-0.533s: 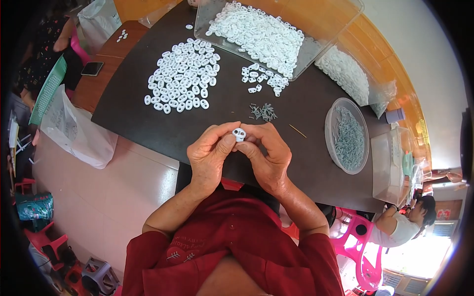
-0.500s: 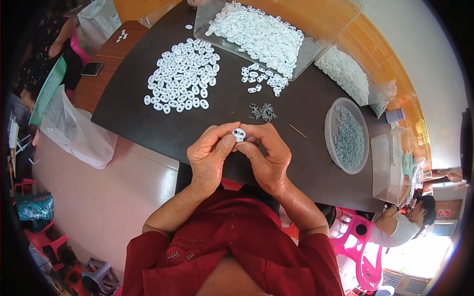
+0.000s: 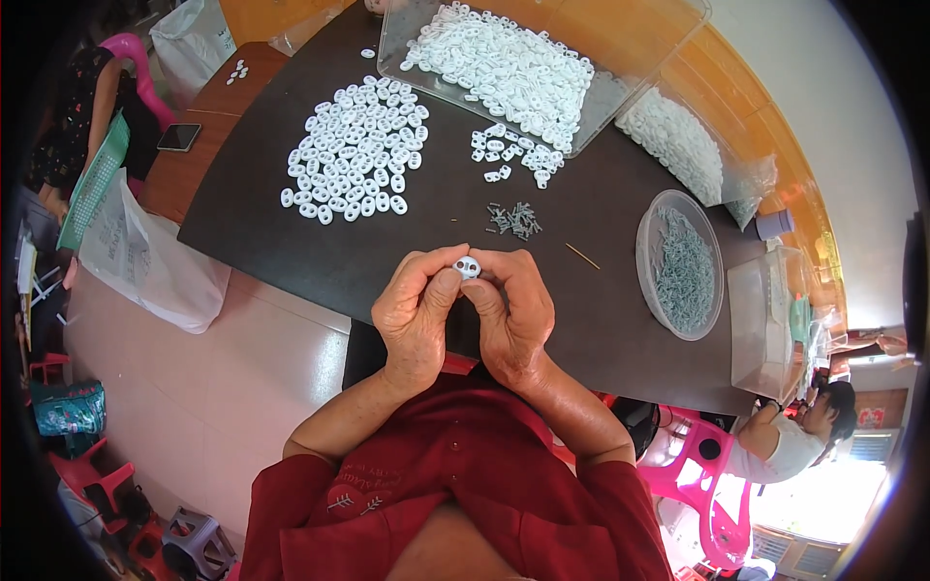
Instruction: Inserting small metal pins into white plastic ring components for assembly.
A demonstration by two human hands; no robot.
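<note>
- Hands met above the near edge of the dark table (image 3: 320, 242): the left hand (image 3: 418, 320) and the right hand (image 3: 511, 315) were both closed, fingertips pinched together on one small white plastic piece (image 3: 467, 267) with two holes.
- That piece sat between the two thumbs and forefingers, held up off the tabletop, just in front of the person's red shirt (image 3: 465, 484).
- Beyond the hands, a little heap of small grey metal pins (image 3: 513, 220) lay on the table, with a thin wooden stick (image 3: 582, 256) just to its right.
- Farther out on the left, a wide spread of white pieces (image 3: 356, 145) lay flat in a rough patch; a smaller cluster of white pieces (image 3: 511, 163) lay to its right.
- At the far edge, a clear plastic bin (image 3: 620, 58) held a big pile of the same white parts.
- To the right stood a round clear tub (image 3: 678, 266) full of grey metal pins, well apart from the hands, and a clear box (image 3: 765, 320) stood beside it.
- At far left a dark phone (image 3: 179, 137) lay on a brown surface, and a white bag (image 3: 155, 261) hung near the table edge.
- Another person (image 3: 794, 436) in a white top sat at lower right near a pink chair (image 3: 707, 474).
</note>
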